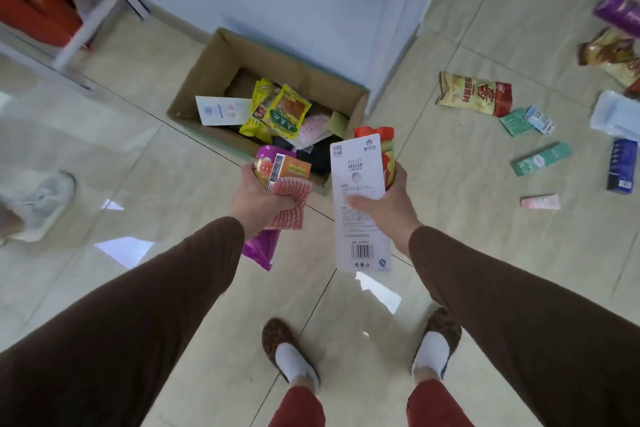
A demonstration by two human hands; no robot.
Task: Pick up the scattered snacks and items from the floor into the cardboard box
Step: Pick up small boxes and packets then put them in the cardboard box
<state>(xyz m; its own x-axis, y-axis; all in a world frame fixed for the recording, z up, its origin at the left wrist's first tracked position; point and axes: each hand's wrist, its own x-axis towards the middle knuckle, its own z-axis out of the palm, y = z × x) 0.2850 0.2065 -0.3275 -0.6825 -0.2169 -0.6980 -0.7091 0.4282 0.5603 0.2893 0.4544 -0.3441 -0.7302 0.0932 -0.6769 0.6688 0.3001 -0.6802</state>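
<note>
An open cardboard box (204, 80) stands on the floor against the pale wall, holding yellow snack packets (280, 109), a white card and other items. My left hand (258, 199) grips a bundle just short of the box's near edge: a purple bag (259, 248), an orange packet (294, 168) and a red mesh pack (289, 203). My right hand (389, 206) holds a white fruit peeler card (360, 184) with an orange-and-green packet (386, 149) behind it, to the right of the box's near corner.
Scattered on the floor to the right lie a chip bag (474, 97), teal boxes (540, 159), a pink tube (540, 202), a dark blue box (623, 165), a white pouch (616, 114) and a purple pack (620, 12). Another person's white shoe (45, 201) is at left. A metal shelf (79, 35) stands at the back left.
</note>
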